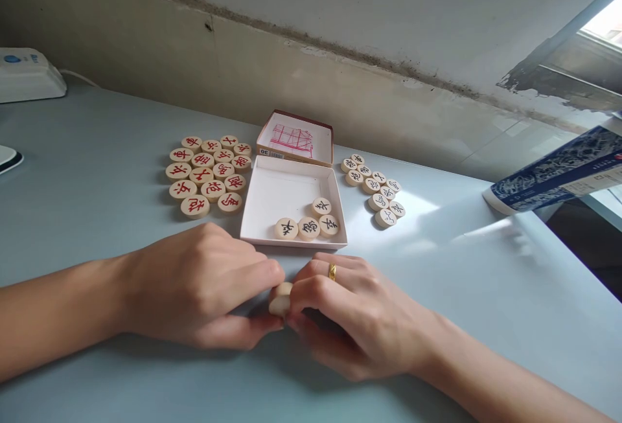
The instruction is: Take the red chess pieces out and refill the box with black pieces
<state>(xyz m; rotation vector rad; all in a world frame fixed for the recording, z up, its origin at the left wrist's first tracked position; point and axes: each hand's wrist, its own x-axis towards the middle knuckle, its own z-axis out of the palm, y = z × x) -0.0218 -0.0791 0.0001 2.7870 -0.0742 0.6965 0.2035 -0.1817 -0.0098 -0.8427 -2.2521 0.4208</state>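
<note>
Two hands: the left hand (208, 290) and right hand (350, 316) meet low over the surface (146, 384), just in front of the open white box (282, 193).
Pale pieces: what looks like a pair of pale pieces (280, 301) sits between the hands, partly hidden, faces not readable.
Right fingers: curled against the pale pieces, holding them; a gold ring (332, 272) is on one finger.
Left fingers: index and thumb stand apart, tips at the pale pieces; I cannot tell whether they grip.
White box: four black-marked pieces (309, 228) lie inside, toward its near right corner.
Box lid: the lid (311, 130), with red lines inside, is just behind the box.
Left group: red-marked pieces (203, 175) lie flat, close together.
Right group: dark-marked discs (372, 184) lie in a looser cluster.
Far right: a blue-patterned package (549, 167) leans at a tilt.
Far left: a white device (32, 76) with a blue button is near the wall (272, 60).
</note>
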